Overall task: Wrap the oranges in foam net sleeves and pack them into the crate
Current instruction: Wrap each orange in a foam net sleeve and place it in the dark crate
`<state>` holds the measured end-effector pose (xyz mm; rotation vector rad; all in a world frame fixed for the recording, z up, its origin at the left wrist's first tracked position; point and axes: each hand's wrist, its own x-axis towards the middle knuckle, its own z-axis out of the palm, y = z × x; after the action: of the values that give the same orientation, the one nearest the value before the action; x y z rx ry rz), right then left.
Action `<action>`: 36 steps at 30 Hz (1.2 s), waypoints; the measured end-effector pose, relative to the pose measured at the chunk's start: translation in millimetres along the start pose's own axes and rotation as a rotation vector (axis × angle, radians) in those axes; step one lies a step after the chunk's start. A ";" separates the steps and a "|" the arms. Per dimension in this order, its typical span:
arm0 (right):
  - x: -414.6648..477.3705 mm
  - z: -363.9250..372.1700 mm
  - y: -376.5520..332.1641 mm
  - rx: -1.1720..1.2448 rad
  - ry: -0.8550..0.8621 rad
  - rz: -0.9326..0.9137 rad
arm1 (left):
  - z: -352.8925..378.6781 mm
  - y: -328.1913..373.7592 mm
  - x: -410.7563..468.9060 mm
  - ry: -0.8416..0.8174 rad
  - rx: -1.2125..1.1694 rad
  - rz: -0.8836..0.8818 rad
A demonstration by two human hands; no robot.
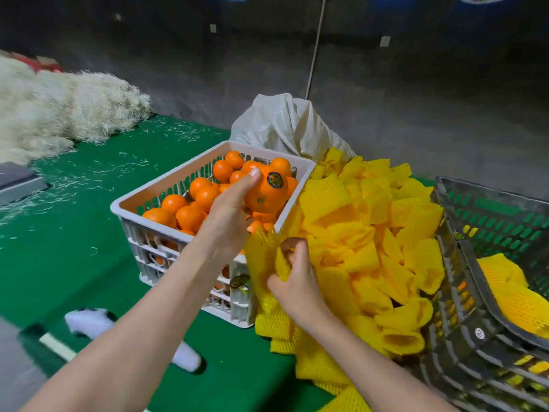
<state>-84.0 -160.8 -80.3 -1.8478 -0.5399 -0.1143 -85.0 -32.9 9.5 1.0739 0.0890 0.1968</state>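
My left hand (227, 211) grips a large orange (267, 193) with a round sticker, held just above the white crate (154, 224) that is full of loose oranges (190, 217). To the right of that crate, my right hand (297, 275) pinches a yellow foam net sleeve (263, 263) at the near edge of a big heap of yellow sleeves (371, 248). A dark grey crate (463, 322) stands tilted at the far right, with wrapped fruit in yellow sleeves (511, 295) inside it.
The green table (74, 248) carries a pile of white shredded packing (59, 111) at the back left and loose strands around it. A white woven sack (285, 126) stands behind the sleeves. A white object (89, 321) lies near the front edge.
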 end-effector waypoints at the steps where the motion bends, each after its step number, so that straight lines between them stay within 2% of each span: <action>1: -4.7 8.9 1.1 -0.057 -0.027 -0.052 | -7.6 5.8 2.0 0.010 0.005 0.011; 5: -21.4 35.9 10.0 -0.272 -0.052 -0.462 | -38.7 8.7 6.1 0.070 0.014 -0.009; 7: -32.4 55.0 19.9 -0.393 -0.192 -0.555 | -53.3 3.9 7.5 0.105 -0.001 -0.036; 9: -32.7 75.2 23.9 -0.490 -0.401 -0.481 | -65.8 0.7 7.1 0.136 -0.024 -0.055; 12: -18.1 96.6 23.0 -0.531 -0.589 -0.275 | -81.0 0.5 2.9 0.141 -0.044 -0.061; 16: -3.3 108.8 25.6 -0.799 -0.878 -0.281 | -100.4 3.0 0.2 0.172 -0.079 -0.082; 18: -3.4 108.5 17.4 -0.880 -0.956 -0.284 | -107.5 3.6 3.0 0.188 -0.092 -0.081; 20: -4.8 104.7 3.7 -0.861 -0.923 -0.311 | -110.0 3.4 8.5 0.194 -0.113 -0.079; 22: -3.9 97.2 -12.0 -0.766 -0.782 -0.362 | -108.1 3.0 16.0 0.181 -0.130 -0.082; 25: 7.0 78.8 -38.4 -0.461 -0.408 -0.516 | -99.8 3.6 26.4 0.150 -0.125 -0.089; 28: 40.4 49.0 -47.3 -0.369 0.021 -0.580 | -90.5 1.2 34.6 0.117 -0.143 -0.112; 30: 70.1 26.2 -39.4 -0.411 0.187 -0.478 | -83.7 -0.9 38.5 0.091 -0.200 -0.106; 32: 97.2 4.0 -17.3 -0.482 0.241 -0.245 | -77.4 -3.2 40.1 0.088 -0.243 -0.136; 34: 116.3 -14.1 13.7 -0.622 0.197 0.002 | -73.0 -5.6 40.0 0.112 -0.238 -0.164; 36: 128.1 -27.1 42.1 -0.852 0.099 0.170 | -69.6 -8.1 40.5 0.122 -0.225 -0.184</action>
<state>52.5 -156.7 -64.3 -2.6875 -0.2679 -0.3619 -56.2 31.8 -29.8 0.8234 0.2685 0.1033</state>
